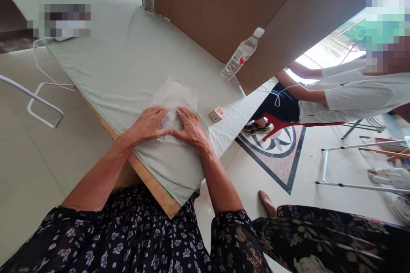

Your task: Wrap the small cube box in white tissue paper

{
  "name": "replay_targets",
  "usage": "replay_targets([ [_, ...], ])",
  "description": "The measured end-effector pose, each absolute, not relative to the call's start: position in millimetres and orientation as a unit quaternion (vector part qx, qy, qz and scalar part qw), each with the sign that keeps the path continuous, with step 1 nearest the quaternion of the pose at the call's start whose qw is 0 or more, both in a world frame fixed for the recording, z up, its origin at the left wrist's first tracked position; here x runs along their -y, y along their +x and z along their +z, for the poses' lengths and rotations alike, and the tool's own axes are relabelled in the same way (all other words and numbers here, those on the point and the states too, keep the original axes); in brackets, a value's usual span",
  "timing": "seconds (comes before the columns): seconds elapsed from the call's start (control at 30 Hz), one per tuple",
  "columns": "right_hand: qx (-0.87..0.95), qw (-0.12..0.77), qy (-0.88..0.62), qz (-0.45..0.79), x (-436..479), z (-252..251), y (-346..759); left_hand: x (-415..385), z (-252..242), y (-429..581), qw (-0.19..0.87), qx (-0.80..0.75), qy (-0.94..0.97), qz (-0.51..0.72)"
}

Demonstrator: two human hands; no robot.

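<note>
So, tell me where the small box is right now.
In the head view the small box lies on the cloth-covered table, just right of the right hand, between it and the nearer water bottle.

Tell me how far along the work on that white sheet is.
Done: the thin white sheet lies spread on the grey-green cloth-covered table. In hand: the left hand and right hand press flat on a clear crinkled bundle at its near edge. Left: the sheet's far part lies flat, not yet folded.
</note>
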State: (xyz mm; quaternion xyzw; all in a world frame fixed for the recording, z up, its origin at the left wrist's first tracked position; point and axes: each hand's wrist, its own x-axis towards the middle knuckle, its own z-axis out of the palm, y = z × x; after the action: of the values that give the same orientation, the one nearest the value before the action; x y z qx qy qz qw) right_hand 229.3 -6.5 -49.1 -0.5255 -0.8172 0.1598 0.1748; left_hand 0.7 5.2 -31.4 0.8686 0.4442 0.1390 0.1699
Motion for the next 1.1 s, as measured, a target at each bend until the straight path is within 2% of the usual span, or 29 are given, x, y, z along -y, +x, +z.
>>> replay_targets([
  [0.23, 0.805, 0.191, -0.542, 0.151, 11, -51, 246, -9, -48, -9, 0.171, -0.47, 0.859, 0.109],
  [0.33, 0.782, 0.226, -0.564, 0.137, 21, -53, 264, -7, -45, -8, 0.177, -0.471, 0.859, 0.099],
  [0.5, 0.644, 0.432, -0.629, 0.048, 30, -48, 296, -5, -41, -8, 0.189, -0.468, 0.857, 0.105],
  [0.57, 0.579, 0.476, -0.662, 0.003, 23, -47, 307, -5, -40, -9, 0.192, -0.467, 0.856, 0.108],
  [0.63, 0.541, 0.462, -0.703, 0.003, 10, -50, 316, -4, -39, -9, 0.191, -0.473, 0.853, 0.109],
  [0.73, 0.51, 0.408, -0.754, 0.072, -7, -57, 325, -5, -40, -8, 0.192, -0.477, 0.851, 0.112],
  [0.8, 0.506, 0.402, -0.755, 0.108, -11, -60, 325, -5, -41, -9, 0.195, -0.471, 0.853, 0.115],
  [0.97, 0.597, 0.448, -0.636, 0.196, -1, -48, 289, -6, -43, -10, 0.206, -0.465, 0.853, 0.119],
  [1.1, 0.693, 0.405, -0.532, 0.27, -2, -39, 237, -5, -43, -10, 0.205, -0.471, 0.85, 0.115],
])
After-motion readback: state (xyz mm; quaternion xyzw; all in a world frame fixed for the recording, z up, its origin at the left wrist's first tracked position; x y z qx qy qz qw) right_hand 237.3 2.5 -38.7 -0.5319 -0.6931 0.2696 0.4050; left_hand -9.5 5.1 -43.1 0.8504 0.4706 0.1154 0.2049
